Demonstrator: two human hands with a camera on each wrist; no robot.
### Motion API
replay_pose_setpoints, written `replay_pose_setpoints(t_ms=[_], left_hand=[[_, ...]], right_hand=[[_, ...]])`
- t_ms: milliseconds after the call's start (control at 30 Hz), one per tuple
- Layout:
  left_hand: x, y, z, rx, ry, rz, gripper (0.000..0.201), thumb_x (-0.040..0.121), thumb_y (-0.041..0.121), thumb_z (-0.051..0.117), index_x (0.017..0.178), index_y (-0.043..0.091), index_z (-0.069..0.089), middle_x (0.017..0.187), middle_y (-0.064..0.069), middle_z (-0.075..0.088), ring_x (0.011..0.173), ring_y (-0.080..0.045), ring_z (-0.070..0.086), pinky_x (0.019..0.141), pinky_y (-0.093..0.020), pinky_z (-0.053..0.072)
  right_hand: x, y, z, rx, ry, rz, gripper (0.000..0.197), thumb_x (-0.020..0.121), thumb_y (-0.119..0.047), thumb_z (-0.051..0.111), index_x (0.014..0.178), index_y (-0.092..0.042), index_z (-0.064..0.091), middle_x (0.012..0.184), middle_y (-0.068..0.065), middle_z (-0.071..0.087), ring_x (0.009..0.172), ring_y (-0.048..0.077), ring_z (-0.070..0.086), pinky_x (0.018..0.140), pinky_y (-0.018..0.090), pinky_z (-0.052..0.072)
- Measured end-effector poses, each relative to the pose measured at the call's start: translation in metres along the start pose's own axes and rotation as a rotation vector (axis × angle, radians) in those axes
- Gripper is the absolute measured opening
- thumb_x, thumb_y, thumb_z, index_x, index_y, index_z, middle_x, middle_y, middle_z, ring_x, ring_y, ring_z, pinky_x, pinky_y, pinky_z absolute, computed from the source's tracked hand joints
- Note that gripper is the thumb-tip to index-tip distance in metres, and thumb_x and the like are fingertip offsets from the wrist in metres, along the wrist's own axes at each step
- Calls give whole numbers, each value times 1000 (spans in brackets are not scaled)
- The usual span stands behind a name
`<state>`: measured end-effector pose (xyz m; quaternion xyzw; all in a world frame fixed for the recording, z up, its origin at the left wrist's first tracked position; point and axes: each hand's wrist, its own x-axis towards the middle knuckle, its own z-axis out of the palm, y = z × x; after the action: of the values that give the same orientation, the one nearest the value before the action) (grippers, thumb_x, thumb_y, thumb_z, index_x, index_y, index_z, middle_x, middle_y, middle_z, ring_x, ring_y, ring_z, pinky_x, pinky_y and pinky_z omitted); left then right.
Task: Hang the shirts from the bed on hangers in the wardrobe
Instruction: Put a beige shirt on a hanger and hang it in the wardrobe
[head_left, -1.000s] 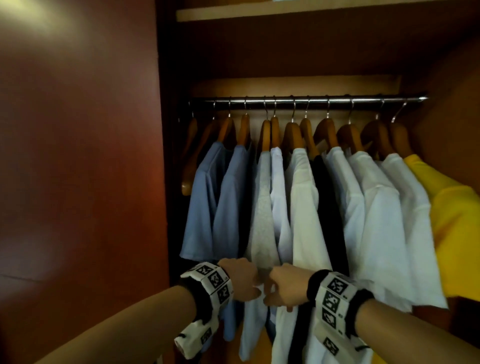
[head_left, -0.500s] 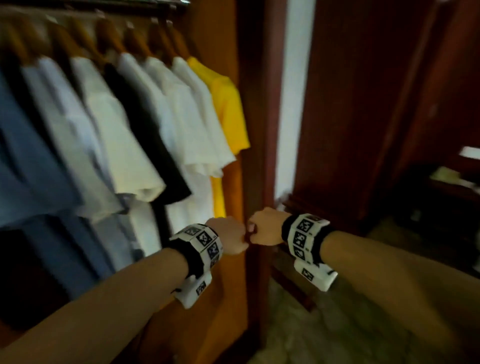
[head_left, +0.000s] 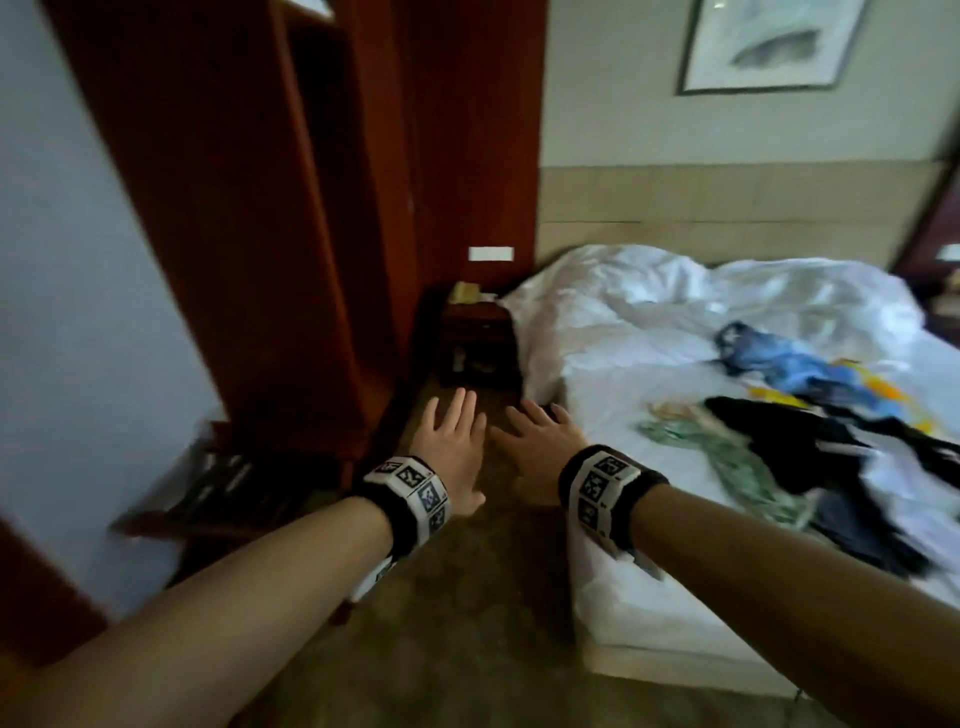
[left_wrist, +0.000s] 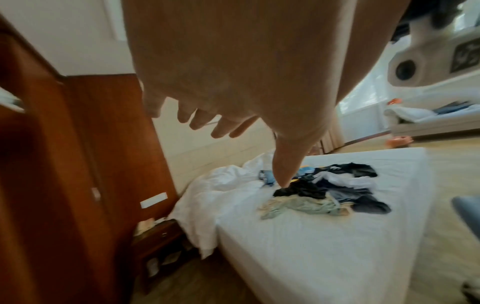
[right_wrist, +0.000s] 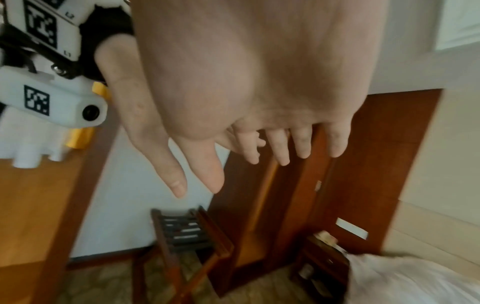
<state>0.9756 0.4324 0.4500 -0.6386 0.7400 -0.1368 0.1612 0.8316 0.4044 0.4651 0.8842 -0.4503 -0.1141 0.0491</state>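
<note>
A heap of shirts (head_left: 810, 441) lies on the white bed (head_left: 613, 395) at the right: a green patterned one, a black one, blue and yellow ones behind. The left wrist view shows the same heap of shirts (left_wrist: 327, 193) on the bed (left_wrist: 311, 246). My left hand (head_left: 452, 431) and right hand (head_left: 540, 441) are stretched out side by side over the floor, left of the bed's edge, fingers straight and spread, holding nothing. In the wrist views the left hand (left_wrist: 207, 123) and the right hand (right_wrist: 272, 152) are both empty. The wardrobe with the hangers is out of view.
Dark red wooden panels (head_left: 291, 218) stand at the left. A wooden nightstand (head_left: 475, 338) sits between them and the bed. A slatted luggage rack (head_left: 223, 493) stands low at the left, also seen as the rack (right_wrist: 184, 230). A crumpled white duvet (head_left: 649, 296) covers the bed's head.
My view has swung right from the wardrobe's hanging shirts to the bed. Both hands, earlier closed into fists side by side, have spread their fingers.
</note>
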Motion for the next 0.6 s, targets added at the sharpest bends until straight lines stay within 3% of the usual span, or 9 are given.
replay_pose_setpoints(t_ms=[200, 400, 600], left_hand=[[117, 185, -44, -42, -11, 232, 106, 84, 62, 56, 154, 5, 0, 160, -21, -11, 148, -36, -12, 119, -57, 0], [210, 324, -67, -73, -1, 437, 104, 86, 66, 48, 154, 5, -3, 160, -19, -15, 148, -34, -16, 118, -57, -2], [323, 440, -70, -84, 20, 615, 105, 87, 66, 47, 154, 5, -6, 160, -20, -18, 148, -35, -17, 118, -57, -1]], right_hand=[[-76, 188, 89, 102, -93, 303, 80, 95, -43, 54, 159, -26, 10, 166, 10, 1, 153, 31, -4, 122, 53, 7], [-128, 310, 171, 186, -170, 525, 83, 93, -46, 56, 158, -26, 8, 166, 9, 1, 153, 31, -2, 122, 50, 11], [-122, 427, 245, 255, -226, 676, 82, 93, -42, 57, 158, -28, 10, 166, 7, -1, 153, 30, -2, 122, 51, 9]])
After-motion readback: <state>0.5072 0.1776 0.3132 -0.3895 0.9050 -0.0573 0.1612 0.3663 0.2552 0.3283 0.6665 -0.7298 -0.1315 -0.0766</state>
